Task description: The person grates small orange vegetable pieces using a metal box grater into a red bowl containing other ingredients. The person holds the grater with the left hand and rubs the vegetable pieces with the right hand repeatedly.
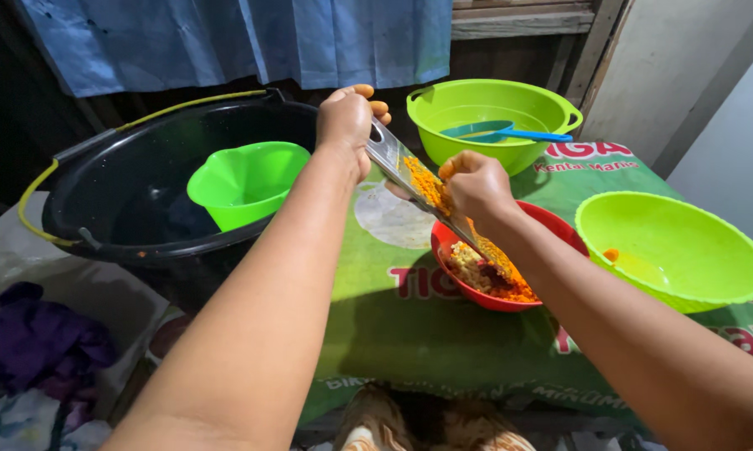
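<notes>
Presently the left hand is clamped around the top end of a flat metal grater, which slopes down into the red bowl on the green printed cloth; the right hand has its fingers pinched shut on a small orange piece, seemingly carrot, pressed against the grater face. Judged: the grater is thin, stiff and sharp-toothed, best gripped by its plain upper end, while the stub looks firm, wet and slippery, leaving fingertips close to the teeth. Both forearms reach forward, the left extended straight, the right wrist bent down over the bowl.
</notes>
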